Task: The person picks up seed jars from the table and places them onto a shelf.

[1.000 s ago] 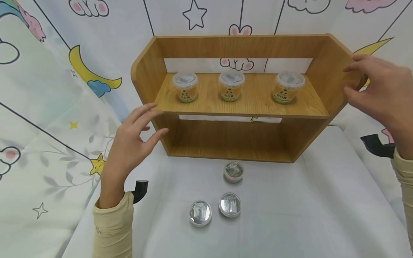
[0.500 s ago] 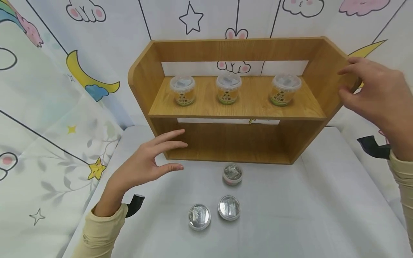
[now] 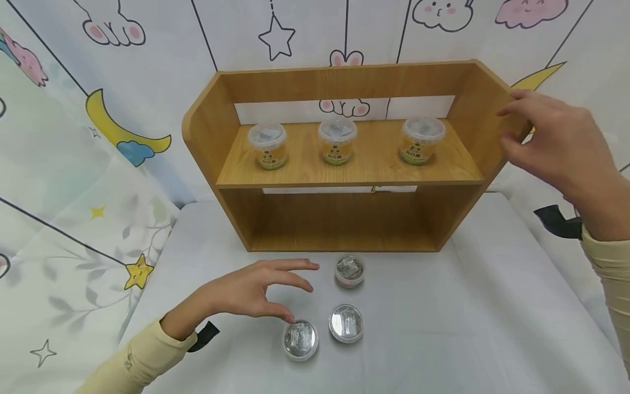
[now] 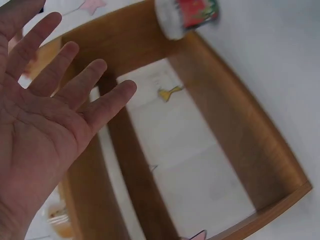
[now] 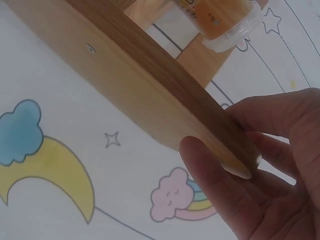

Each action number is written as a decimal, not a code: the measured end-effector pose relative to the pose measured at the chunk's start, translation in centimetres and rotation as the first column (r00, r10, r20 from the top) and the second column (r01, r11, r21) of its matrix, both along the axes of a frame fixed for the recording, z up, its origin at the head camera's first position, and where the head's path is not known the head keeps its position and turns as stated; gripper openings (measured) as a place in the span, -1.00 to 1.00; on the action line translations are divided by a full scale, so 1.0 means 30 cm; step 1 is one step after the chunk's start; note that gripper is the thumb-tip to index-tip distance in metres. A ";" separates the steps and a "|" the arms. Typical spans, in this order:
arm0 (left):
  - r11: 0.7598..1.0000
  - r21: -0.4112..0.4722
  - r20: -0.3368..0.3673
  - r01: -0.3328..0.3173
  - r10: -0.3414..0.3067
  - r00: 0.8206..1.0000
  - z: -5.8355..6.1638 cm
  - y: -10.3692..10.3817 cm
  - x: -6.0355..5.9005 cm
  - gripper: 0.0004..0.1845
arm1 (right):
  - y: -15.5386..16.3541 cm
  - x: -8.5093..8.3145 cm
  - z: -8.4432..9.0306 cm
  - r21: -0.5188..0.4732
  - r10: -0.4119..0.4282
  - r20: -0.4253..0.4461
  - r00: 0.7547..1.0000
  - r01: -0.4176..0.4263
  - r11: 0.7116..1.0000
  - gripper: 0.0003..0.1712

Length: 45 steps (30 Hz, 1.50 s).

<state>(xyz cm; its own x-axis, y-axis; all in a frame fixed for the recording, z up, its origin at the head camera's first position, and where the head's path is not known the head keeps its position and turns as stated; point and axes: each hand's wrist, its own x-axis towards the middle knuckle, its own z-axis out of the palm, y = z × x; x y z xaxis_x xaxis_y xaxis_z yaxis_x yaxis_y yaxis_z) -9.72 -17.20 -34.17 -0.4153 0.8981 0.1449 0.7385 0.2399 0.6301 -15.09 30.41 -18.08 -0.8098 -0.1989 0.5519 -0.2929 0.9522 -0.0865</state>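
Note:
A wooden shelf (image 3: 458, 219) stands at the back of the white table (image 3: 467, 328). Three clear-lidded orange cups (image 3: 337, 141) sit on its upper board. Three foil-topped cups rest on the table in front: front left (image 3: 300, 339), front right (image 3: 346, 323), and one behind them (image 3: 349, 271). My left hand (image 3: 283, 290) hovers low over the front-left cup with fingers spread, its thumb tip close to the rim; its palm (image 4: 55, 125) holds nothing. My right hand (image 3: 512, 128) holds the shelf's right side panel (image 5: 150, 95) between thumb and fingers (image 5: 210, 175).
Cartoon-printed cloth (image 3: 74, 164) hangs behind and to the left of the table. The shelf's lower bay (image 3: 339, 219) holds nothing. An orange cup (image 5: 225, 20) shows above the panel in the right wrist view, and a red-labelled cup (image 4: 187, 15) in the left wrist view.
My left hand came down from the shelf's left side to just above the front-left cup on the table. My right hand stayed on the right panel.

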 end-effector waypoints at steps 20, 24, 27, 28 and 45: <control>0.994 -0.089 0.214 0.062 -0.041 0.976 -0.226 -0.050 0.030 -0.55 | -0.009 0.000 0.005 0.036 -0.021 0.038 0.999 0.020 0.999 -0.60; 0.992 -0.070 0.257 0.102 -0.081 0.963 -0.270 -0.045 0.033 -0.55 | -0.009 -0.001 0.004 0.048 -0.028 0.034 0.999 0.027 0.999 -0.61; 0.992 -0.059 0.268 0.112 -0.093 0.959 -0.298 -0.041 0.041 -0.54 | -0.010 -0.003 0.003 0.052 -0.030 0.032 0.999 0.028 0.998 -0.61; 0.992 -0.056 0.265 0.109 -0.091 0.960 -0.304 -0.040 0.043 -0.54 | -0.009 -0.003 0.003 0.052 -0.028 0.029 0.999 0.026 0.998 -0.61; 0.998 0.022 0.253 0.066 -0.069 0.965 -0.338 -0.050 0.052 -0.71 | -0.012 -0.006 -0.003 0.029 -0.016 -0.018 1.000 0.016 0.999 -0.61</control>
<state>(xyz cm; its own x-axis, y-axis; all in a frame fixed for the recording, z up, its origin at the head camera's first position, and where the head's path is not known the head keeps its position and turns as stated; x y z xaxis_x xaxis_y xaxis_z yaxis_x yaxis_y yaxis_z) -8.17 -18.69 -44.32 -0.3787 0.9239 0.0544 0.5682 0.1857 0.8017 -15.28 30.06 -18.17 -0.8031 -0.2021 0.5604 -0.2790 0.9588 -0.0540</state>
